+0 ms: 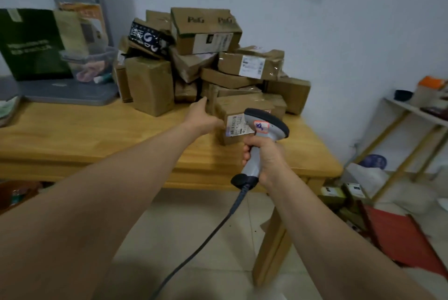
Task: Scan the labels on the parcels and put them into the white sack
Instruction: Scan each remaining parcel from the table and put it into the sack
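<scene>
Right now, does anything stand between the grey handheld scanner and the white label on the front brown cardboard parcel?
Nothing visible does. The grey scanner in the right hand sits just before the white label.

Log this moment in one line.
left hand: touches front parcel | right hand: grips scanner | label: faces scanner | sack: not visible
</scene>
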{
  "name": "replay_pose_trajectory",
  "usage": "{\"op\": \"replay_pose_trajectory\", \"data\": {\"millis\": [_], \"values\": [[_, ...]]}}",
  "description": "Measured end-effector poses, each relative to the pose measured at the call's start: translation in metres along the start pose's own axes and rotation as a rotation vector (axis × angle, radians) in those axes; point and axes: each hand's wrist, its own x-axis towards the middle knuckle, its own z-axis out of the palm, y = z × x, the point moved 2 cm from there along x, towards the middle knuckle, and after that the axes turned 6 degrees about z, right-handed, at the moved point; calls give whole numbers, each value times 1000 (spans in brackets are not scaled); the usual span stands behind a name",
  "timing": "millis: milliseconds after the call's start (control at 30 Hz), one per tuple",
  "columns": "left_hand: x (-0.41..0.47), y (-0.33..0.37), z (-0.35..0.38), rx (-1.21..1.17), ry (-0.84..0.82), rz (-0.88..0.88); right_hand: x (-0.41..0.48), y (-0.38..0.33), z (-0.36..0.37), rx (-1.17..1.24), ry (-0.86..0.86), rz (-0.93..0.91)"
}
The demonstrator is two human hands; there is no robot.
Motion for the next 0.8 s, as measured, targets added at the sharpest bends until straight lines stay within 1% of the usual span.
{"op": "replay_pose_trajectory", "data": {"millis": [133,233,367,433,500,600,667,733,800], "values": [[32,16,24,110,-58,5,18,-10,-25,42,34,-12],[48,19,38,98,-73,-3,27,-10,-35,47,50,-16],[52,18,40,213,-40,10,30,-7,-38,39,49,5],[48,15,34,215,-39,-39,29,-4,-38,36,46,7],[41,3,23,127,-46,-115,27,1,-36,34,39,11],[21,-25,-1,-183,-44,-245,21,10,-25,1,8,17],[4,-42,-22,-351,-46,-298,15,16,-11,-34,-42,17],[-11,-58,-43,-453,-25,-324,8,22,7,-86,-92,17],[-25,-70,-66,-502,28,-335,-2,27,26,-152,-137,7]]}}
